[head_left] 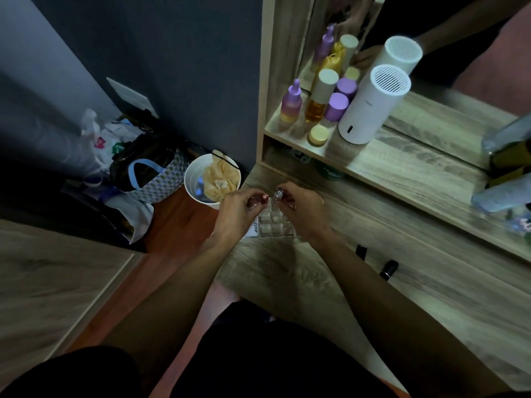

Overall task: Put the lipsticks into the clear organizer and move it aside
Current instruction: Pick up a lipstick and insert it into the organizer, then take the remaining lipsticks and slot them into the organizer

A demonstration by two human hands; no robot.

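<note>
The left hand pinches a red-topped lipstick, and the right hand pinches a silver-topped lipstick, both just above the clear organizer on the wooden table. Two black lipsticks lie on the table at 4 o'clock from the organizer.

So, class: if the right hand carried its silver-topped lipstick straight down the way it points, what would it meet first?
Most likely the clear organizer, which sits directly beneath the right hand and its silver-topped lipstick. Which compartment it would enter is unclear, since depth is hard to judge here.
</note>
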